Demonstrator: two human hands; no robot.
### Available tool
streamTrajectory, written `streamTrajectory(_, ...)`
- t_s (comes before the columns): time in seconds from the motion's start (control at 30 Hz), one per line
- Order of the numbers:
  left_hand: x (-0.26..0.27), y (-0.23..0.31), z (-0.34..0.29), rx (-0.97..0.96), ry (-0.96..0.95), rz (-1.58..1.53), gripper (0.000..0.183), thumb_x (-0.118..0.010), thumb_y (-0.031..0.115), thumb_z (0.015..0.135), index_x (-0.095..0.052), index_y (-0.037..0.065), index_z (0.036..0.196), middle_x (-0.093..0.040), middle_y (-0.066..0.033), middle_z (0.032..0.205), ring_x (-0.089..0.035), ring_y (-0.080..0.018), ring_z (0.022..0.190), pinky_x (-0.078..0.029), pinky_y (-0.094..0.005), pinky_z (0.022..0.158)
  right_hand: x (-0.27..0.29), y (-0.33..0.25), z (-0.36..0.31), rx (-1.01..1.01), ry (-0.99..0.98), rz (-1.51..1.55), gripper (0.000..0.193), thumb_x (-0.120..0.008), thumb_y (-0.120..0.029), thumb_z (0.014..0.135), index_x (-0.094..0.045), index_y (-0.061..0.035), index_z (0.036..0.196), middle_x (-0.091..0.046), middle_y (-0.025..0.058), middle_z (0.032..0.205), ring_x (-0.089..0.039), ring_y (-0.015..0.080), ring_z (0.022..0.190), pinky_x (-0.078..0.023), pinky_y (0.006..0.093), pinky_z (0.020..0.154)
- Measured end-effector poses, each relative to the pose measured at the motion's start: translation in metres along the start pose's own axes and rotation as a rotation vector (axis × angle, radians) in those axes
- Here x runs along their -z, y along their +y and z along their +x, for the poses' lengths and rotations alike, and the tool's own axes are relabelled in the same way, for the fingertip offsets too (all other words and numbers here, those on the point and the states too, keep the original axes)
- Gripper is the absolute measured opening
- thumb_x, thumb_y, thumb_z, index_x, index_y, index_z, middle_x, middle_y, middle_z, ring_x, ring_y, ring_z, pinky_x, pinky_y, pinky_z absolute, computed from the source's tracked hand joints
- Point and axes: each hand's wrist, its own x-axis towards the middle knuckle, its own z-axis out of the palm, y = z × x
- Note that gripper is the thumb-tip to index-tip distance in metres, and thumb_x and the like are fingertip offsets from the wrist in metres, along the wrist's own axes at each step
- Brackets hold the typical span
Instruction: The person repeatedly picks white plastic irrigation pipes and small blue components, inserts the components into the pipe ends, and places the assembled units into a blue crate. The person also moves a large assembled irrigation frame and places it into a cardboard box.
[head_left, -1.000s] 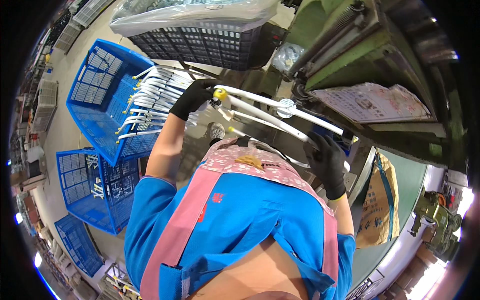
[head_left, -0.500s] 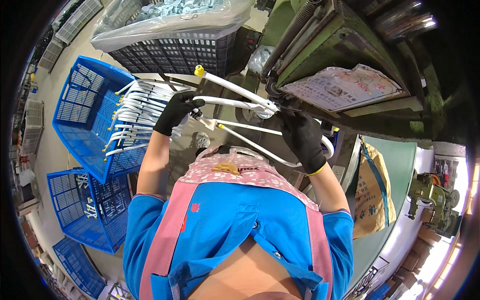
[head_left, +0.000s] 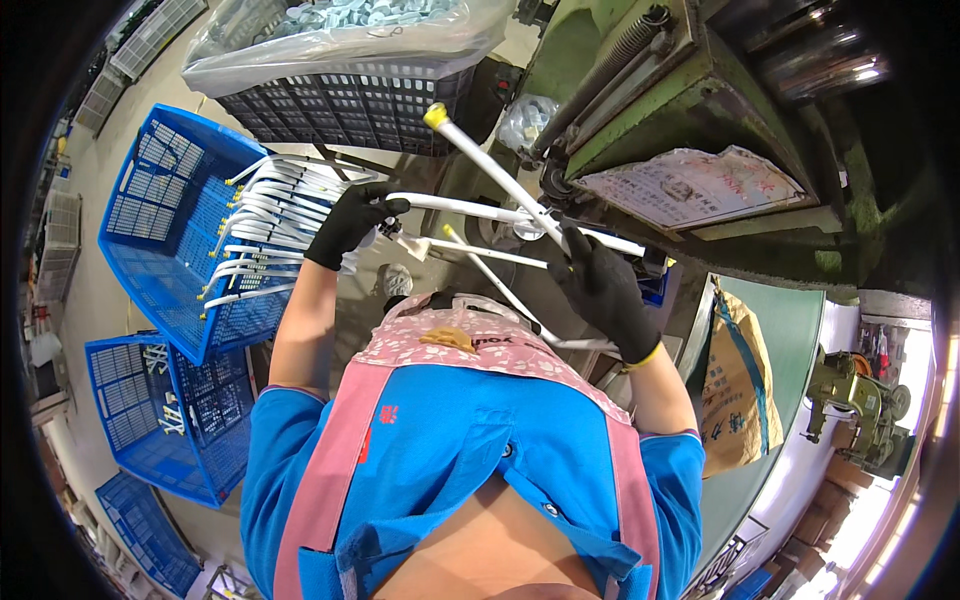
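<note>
Both my hands wear black gloves. A white bent-tube frame (head_left: pixel 455 205) with yellow end caps is held between them, in front of my apron. The fingers of my left hand (head_left: pixel 352 225) are closed round the left end of one tube. Closed on the tubing near its joint is my right hand (head_left: pixel 605 290), with its fingertips partly hidden behind the tubes. One long tube slants up to the left, ending in a yellow cap (head_left: pixel 436 116). Below the joint, a thinner tube with another yellow end runs down toward my right wrist.
At the left, a blue crate (head_left: pixel 150 205) holds several white bent tubes (head_left: pixel 265 225). Another blue crate (head_left: pixel 135 420) stands below it. A black crate (head_left: pixel 340 115) lined with plastic holds small metal parts. A green machine (head_left: pixel 650 120) overhangs at the right, near a brown sack (head_left: pixel 740 385).
The tubes have swivelled about their joint: the upper yellow cap moved right and up, and the lower tube tilts more steeply. My right hand shifted slightly down; my left hand stayed nearly still.
</note>
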Motion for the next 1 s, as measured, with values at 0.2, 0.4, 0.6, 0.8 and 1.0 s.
streamTrajectory(0.2,0.003,0.002,0.002,-0.003,-0.016,-0.013,0.020,-0.072,0.015,0.084,-0.069,0.000,0.096,-0.061,0.0006,0.070,-0.055,-0.0070,0.063,-0.045,-0.0240,0.060,-0.016,-0.008,-0.028,-0.170,-0.053,0.226,0.053,-0.059,-0.013,0.089,-0.040,-0.0002,0.137,-0.060,0.0274,0.109,-0.062,0.0417,0.091,-0.052,0.0410,0.073)
streamTrajectory(0.4,0.002,0.011,0.007,0.053,0.034,0.055,0.022,-0.072,0.014,0.083,-0.069,0.000,0.101,-0.064,-0.0011,0.076,-0.056,-0.0069,0.065,-0.046,-0.0244,0.061,-0.043,-0.023,-0.029,-0.277,0.028,0.325,0.052,-0.059,-0.008,0.088,-0.041,0.0016,0.136,-0.059,0.0309,0.108,-0.062,0.0435,0.092,-0.051,0.0430,0.071)
streamTrajectory(0.6,-0.028,0.030,-0.026,-0.388,0.416,0.567,0.025,-0.073,0.020,0.081,-0.069,0.001,0.097,-0.067,-0.0057,0.079,-0.063,-0.0124,0.069,-0.049,-0.0312,0.065,-0.038,-0.004,-0.030,-0.435,-0.074,0.181,0.088,-0.069,-0.025,0.082,-0.015,-0.0013,0.147,-0.061,0.0159,0.071,-0.061,0.0365,0.060,-0.047,0.0427,0.051)
streamTrajectory(0.8,-0.087,0.017,-0.068,-0.412,-0.388,0.566,0.017,-0.059,0.013,0.089,-0.062,0.002,0.102,-0.065,-0.0073,0.095,-0.062,-0.0196,0.089,-0.048,-0.0304,0.080,-0.044,0.016,-0.022,-0.070,0.168,0.113,0.080,-0.070,-0.024,0.081,-0.024,-0.0012,0.143,-0.065,0.0170,0.082,-0.065,0.0359,0.068,-0.051,0.0412,0.056)
streamTrajectory(1.0,-0.131,-0.003,-0.113,-0.070,-0.395,0.138,0.042,-0.060,0.017,0.090,-0.050,0.000,0.127,-0.056,-0.0124,0.123,-0.051,-0.0234,0.118,-0.038,-0.0336,0.102,-0.053,0.026,-0.028,-0.154,0.146,0.109,0.067,-0.069,-0.024,0.083,-0.034,-0.0033,0.136,-0.066,0.0200,0.092,-0.066,0.0387,0.077,-0.052,0.0427,0.062)
